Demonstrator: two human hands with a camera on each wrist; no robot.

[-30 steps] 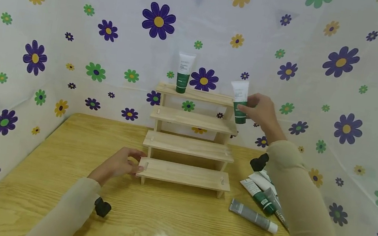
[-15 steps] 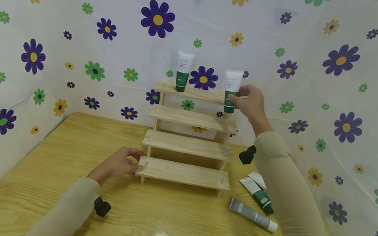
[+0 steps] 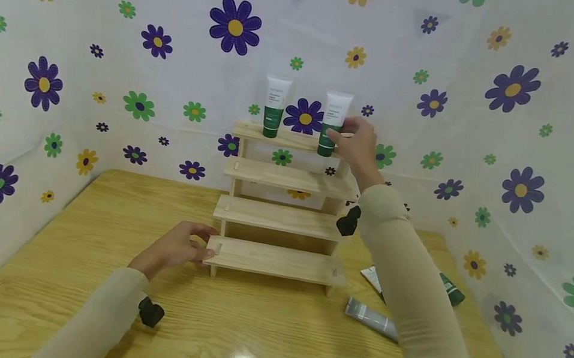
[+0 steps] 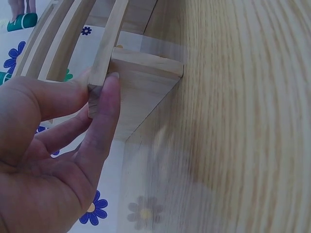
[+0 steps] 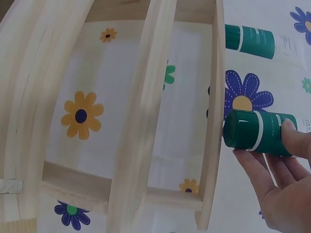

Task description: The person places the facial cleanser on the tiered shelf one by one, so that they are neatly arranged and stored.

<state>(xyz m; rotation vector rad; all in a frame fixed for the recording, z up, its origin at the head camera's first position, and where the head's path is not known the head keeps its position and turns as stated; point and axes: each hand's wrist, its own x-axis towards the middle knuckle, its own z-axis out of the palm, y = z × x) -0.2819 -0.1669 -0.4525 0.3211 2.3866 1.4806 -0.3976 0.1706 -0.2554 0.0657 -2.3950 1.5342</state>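
Observation:
A stepped wooden display rack (image 3: 276,259) with several shelves stands on the table. My left hand (image 3: 176,249) pinches the left end of its lowest shelf; in the left wrist view the thumb and fingers (image 4: 104,114) close on the board's end. My right hand (image 3: 359,146) grips a white and green squeeze tube (image 3: 330,127), upright with its cap down, at the front edge of the top shelf. In the right wrist view the green cap (image 5: 238,130) sits right by that shelf's edge. Another matching tube (image 3: 274,108) stands cap-down on the top shelf, further left.
On the table (image 3: 247,319) to the right lie a grey tube (image 3: 372,318) and a green tube (image 3: 451,290), partly hidden behind my right sleeve (image 3: 406,267). A flower-patterned sheet (image 3: 180,80) hangs close behind the rack and along both sides.
My right hand has carried its tube left from beside the rack's right end to the top shelf, and the tube has gone from tilted to upright. My left hand keeps its hold.

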